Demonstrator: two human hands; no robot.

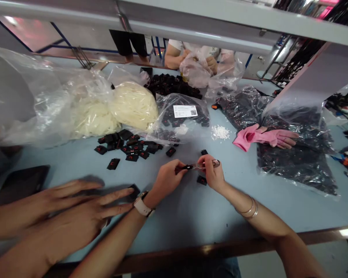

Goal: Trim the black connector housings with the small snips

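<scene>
- co-worker's hands [72,220] by table's [191,220] front-left corner, crowding left forearm;
- black parts [133,148] piled, done or not unclear;
- left hand [166,179] fingers clamped on black piece [188,167], mid-table, seemingly mid-work;
- right hand [215,177] fingers pinching metal tool [216,163];
- white bits [220,132], loose;
- pink gloves [265,137] toward right edge

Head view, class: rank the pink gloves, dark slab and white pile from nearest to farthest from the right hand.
1. White pile, just beyond the right hand
2. Pink gloves, beyond and rightward
3. Dark slab, far left
</scene>
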